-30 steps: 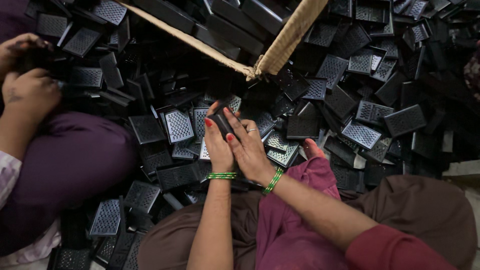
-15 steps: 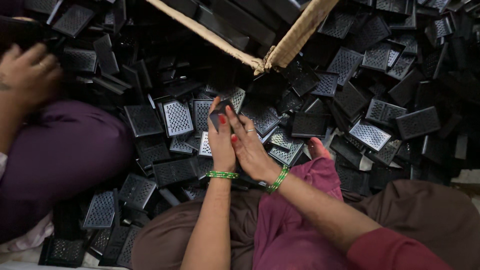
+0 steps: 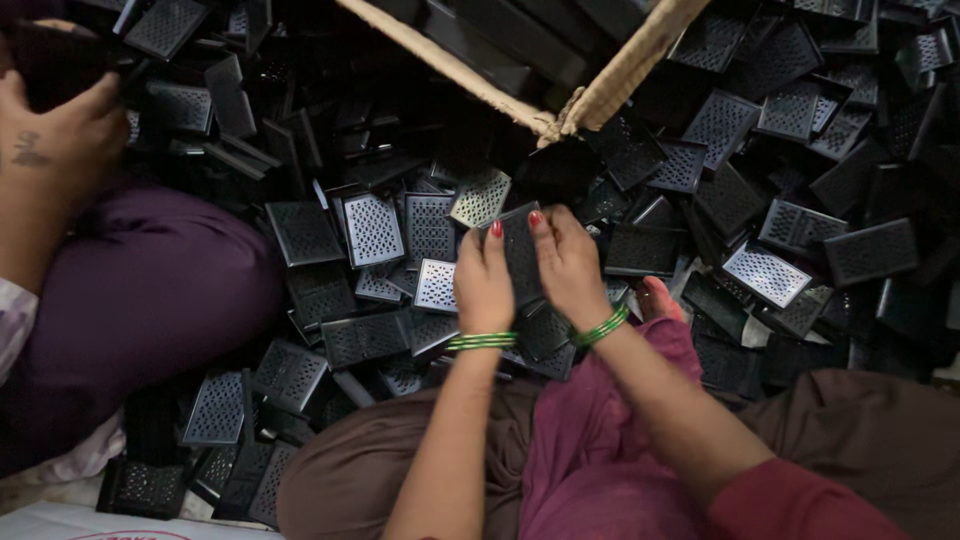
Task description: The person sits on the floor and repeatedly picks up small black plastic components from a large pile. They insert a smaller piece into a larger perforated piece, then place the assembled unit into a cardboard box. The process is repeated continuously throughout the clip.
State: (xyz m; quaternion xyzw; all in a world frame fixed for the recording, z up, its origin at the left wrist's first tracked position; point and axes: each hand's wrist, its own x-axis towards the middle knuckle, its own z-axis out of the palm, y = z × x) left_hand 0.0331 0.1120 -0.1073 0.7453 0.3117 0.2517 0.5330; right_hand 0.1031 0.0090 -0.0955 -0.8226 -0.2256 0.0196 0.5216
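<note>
A black perforated rectangular panel (image 3: 520, 255) was held between the two hands, its long axis running roughly up and down in the head view, the upper end tipped slightly away from the person and toward the sack edge. The left hand (image 3: 483, 283) was clamped on the panel's left long edge, fingers closed against it, a green bangle (image 3: 481, 341) seen at the wrist. The right hand (image 3: 568, 268) was pressed on the right long edge, fingertips curled over the top corner, with a second green bangle (image 3: 600, 327) at that wrist. Just left of the grip, lighter perforated panels (image 3: 372, 230) lay flat, face up. Beyond and to both sides of the grip, a heap of black panels (image 3: 800, 150) was spread at every angle. Above the grip, a burlap sack edge (image 3: 560, 118) was drawn to a point. Well to the left, another person's hand (image 3: 60, 130) was closed around a dark piece, above a purple-clad knee (image 3: 150, 290).
</note>
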